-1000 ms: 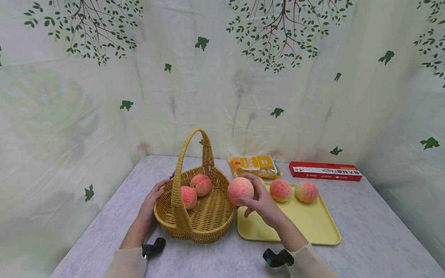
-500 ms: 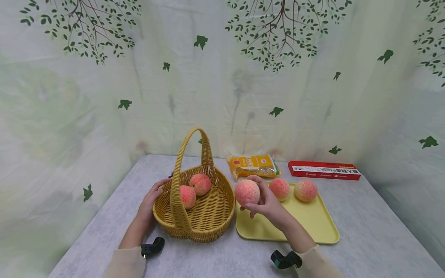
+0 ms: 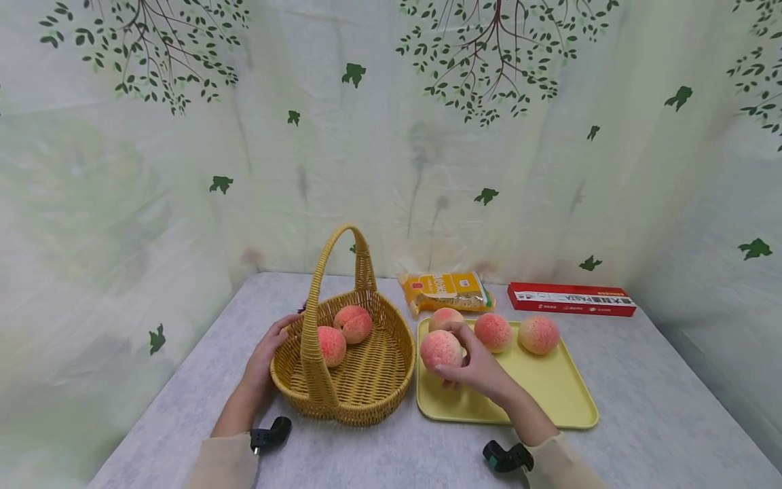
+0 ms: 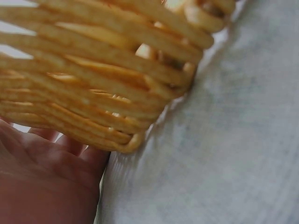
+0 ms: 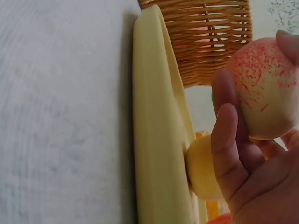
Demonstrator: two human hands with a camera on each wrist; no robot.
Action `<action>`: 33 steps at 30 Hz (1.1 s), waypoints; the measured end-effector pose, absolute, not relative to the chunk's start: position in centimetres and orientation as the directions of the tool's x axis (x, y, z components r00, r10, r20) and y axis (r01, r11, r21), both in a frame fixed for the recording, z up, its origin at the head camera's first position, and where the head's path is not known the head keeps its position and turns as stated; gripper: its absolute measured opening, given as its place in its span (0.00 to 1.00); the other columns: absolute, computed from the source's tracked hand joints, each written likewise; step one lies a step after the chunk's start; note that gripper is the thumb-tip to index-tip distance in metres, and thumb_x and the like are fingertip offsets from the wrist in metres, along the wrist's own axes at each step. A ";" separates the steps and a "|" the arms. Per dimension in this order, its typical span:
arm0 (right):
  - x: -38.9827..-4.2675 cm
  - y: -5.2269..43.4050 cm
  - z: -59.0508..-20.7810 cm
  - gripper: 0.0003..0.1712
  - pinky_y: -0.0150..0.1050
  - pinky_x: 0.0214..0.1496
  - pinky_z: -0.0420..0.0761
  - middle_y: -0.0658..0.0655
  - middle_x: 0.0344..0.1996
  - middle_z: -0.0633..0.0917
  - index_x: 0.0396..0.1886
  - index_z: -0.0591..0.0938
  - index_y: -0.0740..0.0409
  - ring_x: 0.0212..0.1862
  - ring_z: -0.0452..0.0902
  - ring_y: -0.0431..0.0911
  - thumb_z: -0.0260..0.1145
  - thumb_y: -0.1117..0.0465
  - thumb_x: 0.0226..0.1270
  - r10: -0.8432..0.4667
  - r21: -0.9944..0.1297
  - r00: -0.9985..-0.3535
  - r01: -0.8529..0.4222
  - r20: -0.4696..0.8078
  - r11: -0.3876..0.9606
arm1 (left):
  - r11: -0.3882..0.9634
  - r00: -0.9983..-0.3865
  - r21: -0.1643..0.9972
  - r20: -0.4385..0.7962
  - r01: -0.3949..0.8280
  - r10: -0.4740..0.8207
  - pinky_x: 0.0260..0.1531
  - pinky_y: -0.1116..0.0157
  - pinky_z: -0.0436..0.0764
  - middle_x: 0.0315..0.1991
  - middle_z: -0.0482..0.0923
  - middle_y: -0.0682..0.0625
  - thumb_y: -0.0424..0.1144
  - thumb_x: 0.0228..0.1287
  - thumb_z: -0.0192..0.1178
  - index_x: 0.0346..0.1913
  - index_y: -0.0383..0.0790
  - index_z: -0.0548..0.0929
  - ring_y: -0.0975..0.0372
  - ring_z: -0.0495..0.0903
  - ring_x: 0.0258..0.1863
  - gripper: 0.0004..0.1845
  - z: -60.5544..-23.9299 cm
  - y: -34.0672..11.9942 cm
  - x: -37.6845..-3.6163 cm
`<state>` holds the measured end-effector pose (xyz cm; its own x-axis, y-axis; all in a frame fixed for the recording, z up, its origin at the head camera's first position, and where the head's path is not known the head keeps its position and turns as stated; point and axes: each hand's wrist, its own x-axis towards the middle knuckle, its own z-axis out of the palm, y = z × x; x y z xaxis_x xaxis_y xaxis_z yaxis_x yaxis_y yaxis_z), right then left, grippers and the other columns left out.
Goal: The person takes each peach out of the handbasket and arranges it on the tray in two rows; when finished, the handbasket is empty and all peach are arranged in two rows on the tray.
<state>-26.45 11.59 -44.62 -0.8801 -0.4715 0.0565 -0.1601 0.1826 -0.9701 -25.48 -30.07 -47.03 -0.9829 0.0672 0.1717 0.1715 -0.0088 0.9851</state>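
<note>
Two beige sleeves (image 3: 222,463) come in nearest, on the near side of the wicker basket (image 3: 366,409), which stands on the grey tabletop (image 3: 366,465). The left hand (image 3: 265,353) lies against the basket's left side; whether its fingers curl round the rim or only rest there, I cannot tell. Just right of the basket, the right hand (image 3: 479,370) pinches a held peach (image 3: 441,349) between thumb and fingers, above the yellow tray (image 3: 534,397) that sits beside the basket. That grip leaves much of the round fruit bare, so it could slip if the fingers loosen; carried low, it might also strike the basket's right rim and shift the basket, should the left hand be bracing only lightly. Inside the basket, two peaches (image 3: 353,324) lie close together in its left half. Farther right of the basket, three peaches (image 3: 493,333) line the tray's far edge; a careless knuckle could set the nearest of them rolling. Beyond the basket, to its right, lies a yellow bag (image 3: 449,292), with a red box (image 3: 574,300) farther right again.
</note>
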 end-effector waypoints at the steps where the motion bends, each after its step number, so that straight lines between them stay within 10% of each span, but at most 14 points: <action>1: -26.5 11.7 -44.8 0.38 0.45 0.38 0.86 0.63 0.60 0.71 0.66 0.63 0.47 0.33 0.84 0.53 0.73 0.56 0.61 -0.467 -0.964 -0.882 -0.168 0.053 0.206 | -0.006 -0.983 0.985 0.170 0.170 0.067 0.55 0.80 0.72 0.61 0.69 0.68 0.44 0.81 0.36 0.70 0.47 0.66 0.78 0.74 0.56 0.21 -47.0 -30.1 -25.5; 14: -26.6 12.2 -45.6 0.38 0.38 0.60 0.76 0.53 0.62 0.75 0.66 0.67 0.47 0.57 0.75 0.45 0.74 0.48 0.59 -0.459 -0.886 -0.884 -0.277 0.083 0.373 | 0.005 -0.989 0.991 0.134 0.135 0.055 0.55 0.80 0.71 0.63 0.66 0.67 0.46 0.81 0.36 0.70 0.47 0.66 0.79 0.72 0.58 0.21 -46.7 -29.8 -25.4; 33: -26.9 12.9 -46.1 0.34 0.39 0.61 0.74 0.51 0.56 0.78 0.60 0.71 0.46 0.56 0.75 0.44 0.75 0.48 0.57 -0.492 -0.844 -0.868 -0.316 0.072 0.434 | 0.026 -0.988 0.989 0.144 0.145 0.056 0.55 0.81 0.71 0.65 0.64 0.64 0.46 0.81 0.37 0.70 0.49 0.66 0.79 0.71 0.59 0.21 -46.7 -30.0 -25.5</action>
